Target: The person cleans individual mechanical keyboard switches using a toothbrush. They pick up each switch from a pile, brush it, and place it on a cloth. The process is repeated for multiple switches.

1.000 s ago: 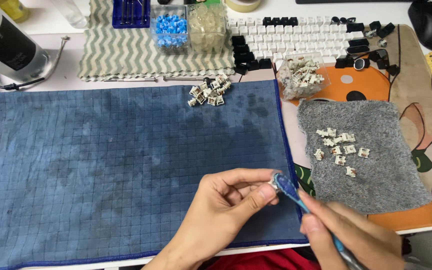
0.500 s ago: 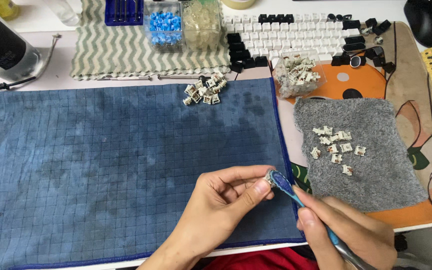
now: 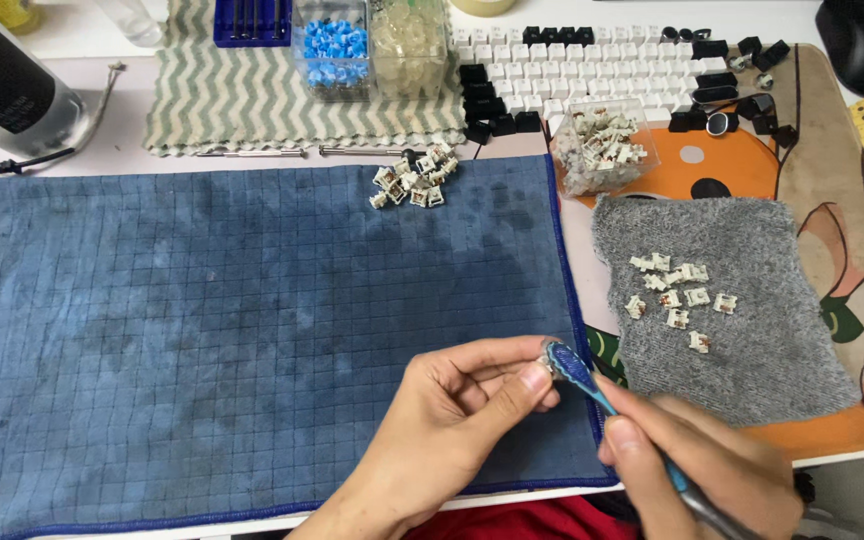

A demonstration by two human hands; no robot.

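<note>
My left hand (image 3: pixel 457 425) pinches a small white keyboard switch (image 3: pixel 545 366) between thumb and fingers, over the near right corner of the blue grid cloth (image 3: pixel 202 320). My right hand (image 3: pixel 697 465) grips a blue toothbrush (image 3: pixel 592 385), and its bristle head presses against the switch. A pile of switches (image 3: pixel 414 180) lies at the cloth's far edge. Several more switches (image 3: pixel 677 295) are spread on a grey towel (image 3: pixel 752 350) to the right.
A clear box of switches (image 3: pixel 602 145) stands beyond the grey towel. Black and white keycaps (image 3: pixel 592 75) lie in rows at the back. A striped cloth (image 3: pixel 252 100) carries clear containers, one with blue parts (image 3: pixel 330 45). A dark bottle (image 3: pixel 2 85) stands far left.
Both hands have stayed together at the cloth's near right corner with the brush head on the switch; the view shifted slightly.
</note>
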